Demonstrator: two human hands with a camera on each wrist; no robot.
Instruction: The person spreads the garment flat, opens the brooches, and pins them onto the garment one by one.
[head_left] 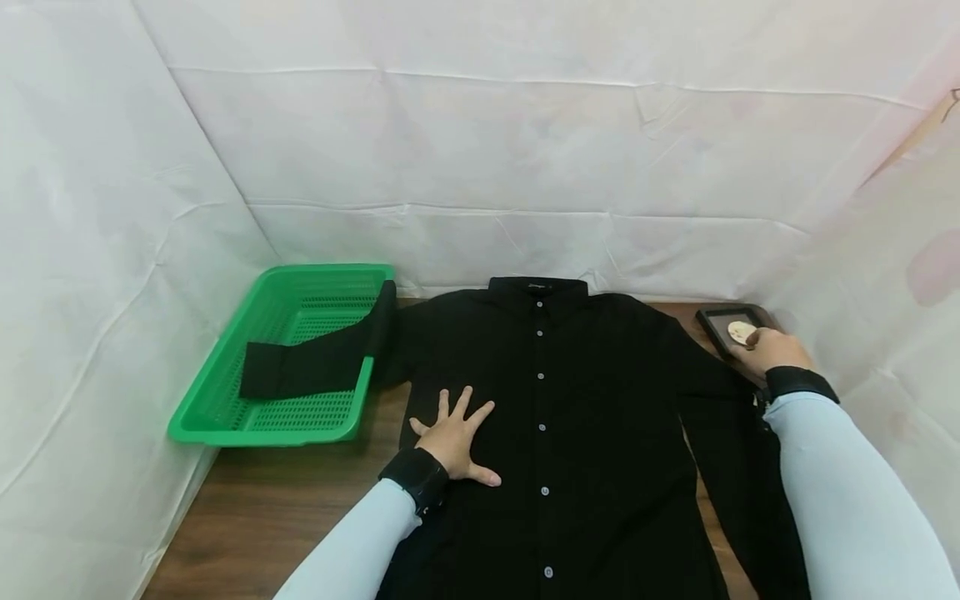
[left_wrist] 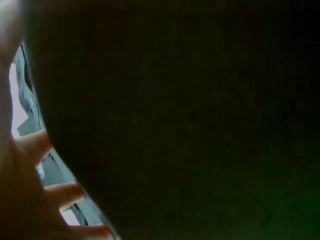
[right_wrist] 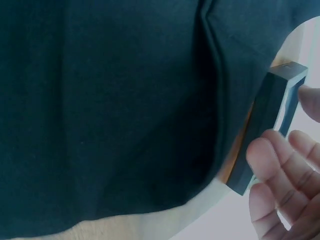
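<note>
A black long-sleeved button-up shirt point(head_left: 600, 400) lies spread face up, collar away from me. My left hand point(head_left: 452, 442) rests flat on its front, fingers spread, left of the button row. At the far right, my right hand point(head_left: 772, 352) reaches into a shallow dark tray point(head_left: 701, 318), its bent fingers point(right_wrist: 265, 157) over the side. A small round cream-coloured disc point(head_left: 739, 333) lies at its fingertips; I cannot tell whether they pinch it. Dark cloth fills most of the left wrist view, with a few fingers point(left_wrist: 65, 194) showing along its edge.
A green plastic basket point(head_left: 262, 437) stands at the left, with one shirt sleeve point(head_left: 300, 367) draped over its rim into it. Brown wooden tabletop point(head_left: 292, 500) shows beside the shirt. White sheeting point(head_left: 487, 150) hangs at the back and both sides.
</note>
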